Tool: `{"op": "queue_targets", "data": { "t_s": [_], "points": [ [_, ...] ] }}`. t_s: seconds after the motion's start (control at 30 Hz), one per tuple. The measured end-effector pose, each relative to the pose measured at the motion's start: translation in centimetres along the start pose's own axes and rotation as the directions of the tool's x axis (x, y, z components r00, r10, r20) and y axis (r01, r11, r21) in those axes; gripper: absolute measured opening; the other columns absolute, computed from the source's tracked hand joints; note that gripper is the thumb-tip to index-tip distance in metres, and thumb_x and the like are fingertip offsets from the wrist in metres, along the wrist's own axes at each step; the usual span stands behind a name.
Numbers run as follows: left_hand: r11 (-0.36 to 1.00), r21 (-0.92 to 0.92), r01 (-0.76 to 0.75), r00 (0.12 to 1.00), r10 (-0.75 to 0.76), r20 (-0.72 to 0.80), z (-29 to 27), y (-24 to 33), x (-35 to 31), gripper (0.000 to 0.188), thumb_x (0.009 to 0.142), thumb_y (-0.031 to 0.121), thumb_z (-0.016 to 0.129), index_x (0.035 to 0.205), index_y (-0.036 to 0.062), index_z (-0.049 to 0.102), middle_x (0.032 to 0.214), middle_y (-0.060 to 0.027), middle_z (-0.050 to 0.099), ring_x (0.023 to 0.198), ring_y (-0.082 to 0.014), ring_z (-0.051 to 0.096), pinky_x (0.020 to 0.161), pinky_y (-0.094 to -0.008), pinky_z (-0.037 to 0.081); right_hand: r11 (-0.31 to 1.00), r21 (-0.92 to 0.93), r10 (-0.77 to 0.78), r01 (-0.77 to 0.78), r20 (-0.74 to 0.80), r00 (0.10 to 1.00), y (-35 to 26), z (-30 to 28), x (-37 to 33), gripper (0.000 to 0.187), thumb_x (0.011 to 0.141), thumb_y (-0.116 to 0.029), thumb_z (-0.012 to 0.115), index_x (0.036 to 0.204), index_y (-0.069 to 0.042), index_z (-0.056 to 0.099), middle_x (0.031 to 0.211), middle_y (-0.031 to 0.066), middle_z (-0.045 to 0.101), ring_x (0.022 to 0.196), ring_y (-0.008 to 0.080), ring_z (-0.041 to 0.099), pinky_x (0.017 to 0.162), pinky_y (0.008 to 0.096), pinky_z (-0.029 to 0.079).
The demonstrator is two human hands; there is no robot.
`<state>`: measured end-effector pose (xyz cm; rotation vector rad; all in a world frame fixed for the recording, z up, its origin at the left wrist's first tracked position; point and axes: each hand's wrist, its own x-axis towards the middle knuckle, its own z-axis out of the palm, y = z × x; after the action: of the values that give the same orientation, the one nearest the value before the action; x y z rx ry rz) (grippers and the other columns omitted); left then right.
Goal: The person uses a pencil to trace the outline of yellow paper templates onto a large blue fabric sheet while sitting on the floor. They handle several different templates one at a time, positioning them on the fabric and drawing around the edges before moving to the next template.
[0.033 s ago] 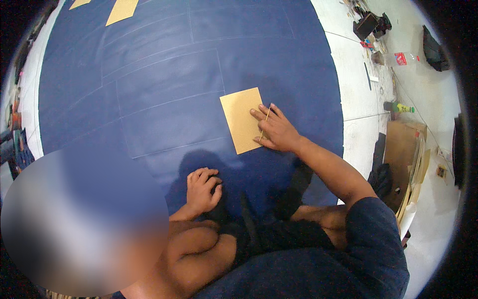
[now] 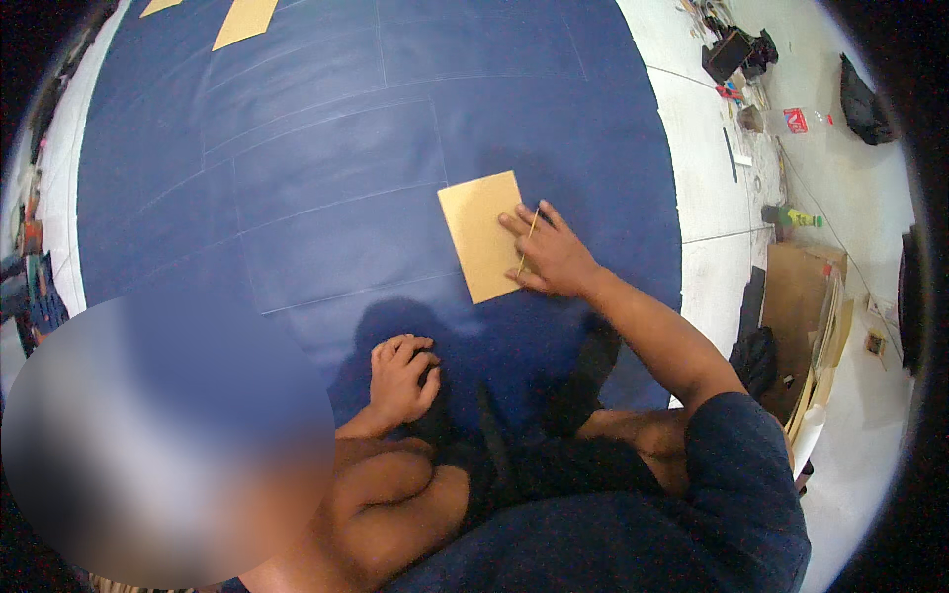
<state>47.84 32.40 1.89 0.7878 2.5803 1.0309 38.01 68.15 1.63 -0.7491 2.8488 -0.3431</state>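
A plain yellow card, roughly rectangular, lies a little tilted on a large dark blue sheet marked with thin pale lines. On the card's right edge rests my right hand, its fingers reaching over the surface. A thin yellow stick runs across those fingers and appears held in them; its exact grip is partly hidden. Nearer to me, my left hand rests by the sheet's near side with loosely bent, parted fingers and nothing visible in it.
Two more yellow pieces, one a larger card, lie at the far left of the sheet. Beyond its right edge are a white tiled floor, a clear bottle, a green bottle and a cardboard box. My bent legs border the near side.
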Motion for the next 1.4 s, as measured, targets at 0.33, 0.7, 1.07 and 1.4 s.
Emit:
{"op": "queue_targets", "data": {
  "t_s": [0.33,0.7,1.07,1.4],
  "points": [
    [1.000,-0.027,0.003,1.000,-0.003,0.002,0.0,-0.2,-0.2,0.016,0.080,0.018,0.072,0.095,0.0130,0.071,0.121,-0.0042,0.065,0.120,-0.0315,0.054,0.102,-0.0501,0.038,0.885,0.054,0.463,-0.462,-0.212,0.861,2.1,0.8,6.8,0.059,0.091,-0.027,0.072,0.142,-0.005,0.053,0.112,0.0149,0.069,0.117,0.0360,0.059,0.099,0.0529,0.041],
    [1.000,0.013,-0.002,1.000,0.002,0.014,0.0,-0.2,0.0,0.016,0.080,0.019,0.072,0.095,0.0136,0.071,0.121,-0.0033,0.065,0.121,-0.0306,0.054,0.101,-0.0483,0.040,0.864,0.142,0.502,-0.484,-0.320,0.803,0.6,2.9,16.2,0.043,0.098,-0.026,0.058,0.135,-0.004,0.056,0.148,0.0149,0.055,0.141,0.0345,0.046,0.113,0.0551,0.032],
    [1.000,-0.023,-0.002,1.000,0.002,-0.008,-0.1,-0.3,-0.1,0.015,0.081,0.018,0.071,0.095,0.0129,0.070,0.121,-0.0039,0.065,0.120,-0.0308,0.055,0.101,-0.0486,0.040,0.882,0.131,0.464,-0.453,-0.414,0.783,1.2,3.4,17.5,0.053,0.097,-0.028,0.064,0.143,-0.005,0.051,0.145,0.0134,0.056,0.138,0.0336,0.047,0.111,0.0552,0.032],
    [1.000,-0.027,0.009,1.000,-0.009,0.018,-0.1,-0.1,0.1,0.017,0.080,0.018,0.071,0.096,0.0132,0.070,0.122,-0.0038,0.065,0.121,-0.0309,0.055,0.101,-0.0489,0.039,0.883,0.103,0.453,-0.458,-0.443,0.774,1.4,3.2,17.7,0.053,0.098,-0.032,0.064,0.144,-0.007,0.053,0.121,0.0102,0.070,0.136,0.0326,0.051,0.109,0.0517,0.034]
  ]
}}
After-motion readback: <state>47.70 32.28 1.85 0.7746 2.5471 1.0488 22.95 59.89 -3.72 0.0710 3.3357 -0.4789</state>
